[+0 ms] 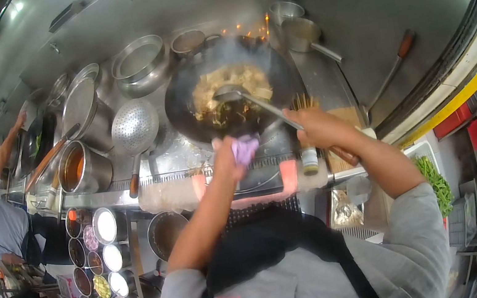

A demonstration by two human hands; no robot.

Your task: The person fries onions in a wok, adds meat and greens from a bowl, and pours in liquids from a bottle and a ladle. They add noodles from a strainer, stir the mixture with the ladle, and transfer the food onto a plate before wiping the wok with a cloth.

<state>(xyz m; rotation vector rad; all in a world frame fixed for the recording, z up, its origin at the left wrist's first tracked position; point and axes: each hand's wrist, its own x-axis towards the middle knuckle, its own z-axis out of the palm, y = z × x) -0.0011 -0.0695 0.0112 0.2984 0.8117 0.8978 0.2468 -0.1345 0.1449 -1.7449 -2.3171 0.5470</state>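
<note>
While left hand (225, 155) clutches cloth (245, 149) near wok (181, 105) | right hand (313, 124) grasps ladle (261, 105) | best swept low (steam (233, 50), far side)

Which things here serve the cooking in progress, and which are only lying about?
In use:
wok
food inside it
ladle in the right hand
purple cloth in the left hand

Apparently just lying about:
perforated skimmer
long-handled saucepan
leafy greens
</note>
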